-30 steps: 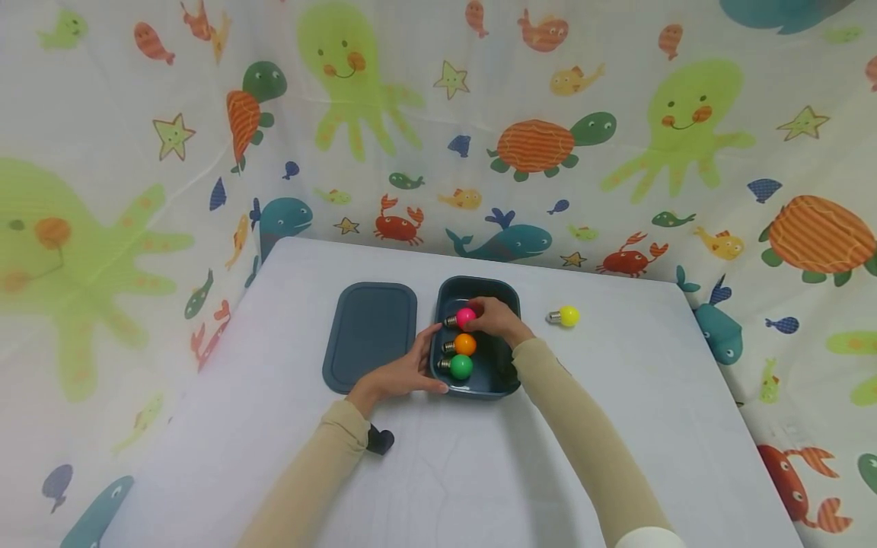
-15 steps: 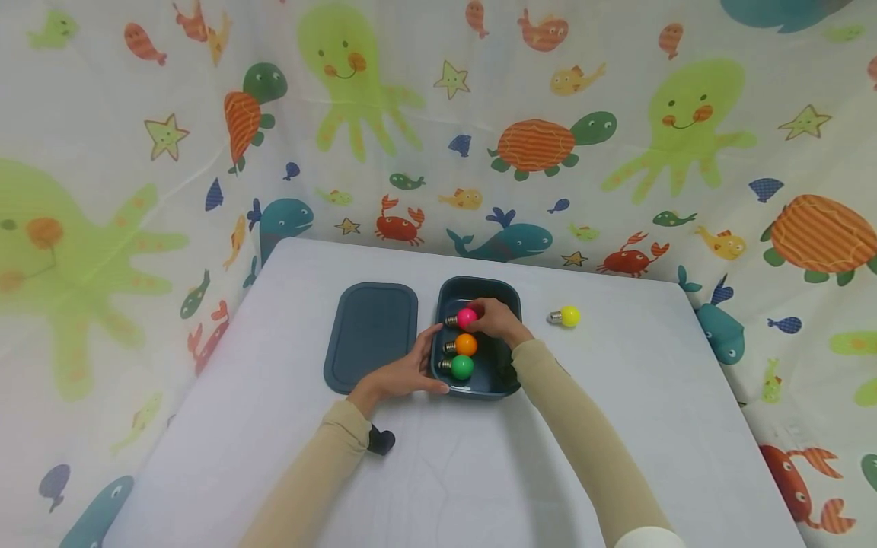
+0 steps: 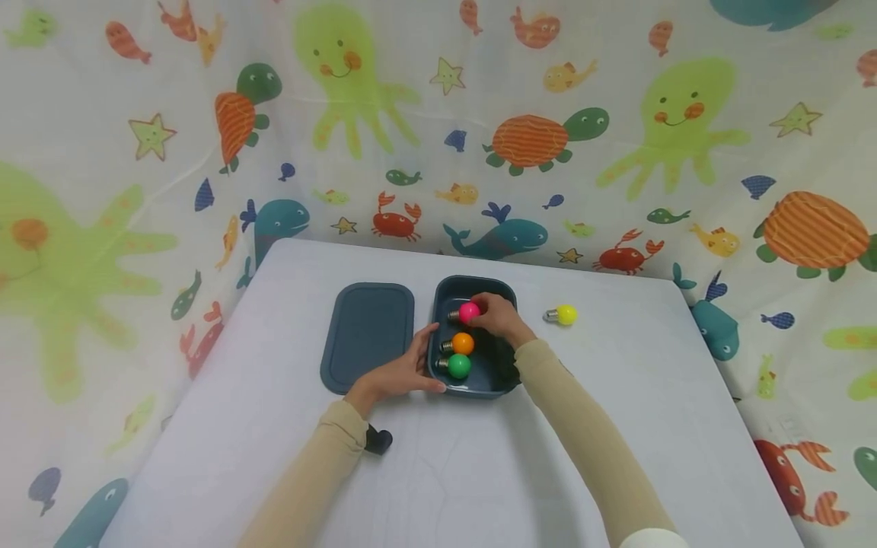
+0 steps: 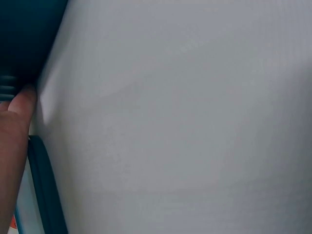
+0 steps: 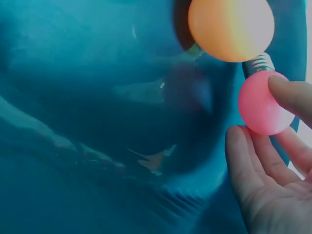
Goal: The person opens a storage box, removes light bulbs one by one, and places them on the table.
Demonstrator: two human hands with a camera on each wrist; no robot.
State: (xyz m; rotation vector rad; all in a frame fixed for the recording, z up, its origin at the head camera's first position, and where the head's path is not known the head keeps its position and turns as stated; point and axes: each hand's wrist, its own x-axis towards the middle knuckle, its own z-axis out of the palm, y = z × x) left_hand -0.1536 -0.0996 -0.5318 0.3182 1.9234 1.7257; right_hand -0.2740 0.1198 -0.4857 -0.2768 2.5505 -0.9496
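Right hand (image 3: 498, 317): thumb and fingertips pinch the pink bulb (image 3: 469, 313), inside the blue container (image 3: 489, 374), beyond the orange bulb (image 3: 463, 344) | Left hand (image 3: 401, 373): fingers spread, against the container's left side | Sound handling, as judged: light, even grip, threaded base (image 3: 453, 314) clear of the orange bulb, container braced.

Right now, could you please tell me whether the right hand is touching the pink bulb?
Touching: the right wrist view shows the right hand holding the pink bulb between thumb and fingers.
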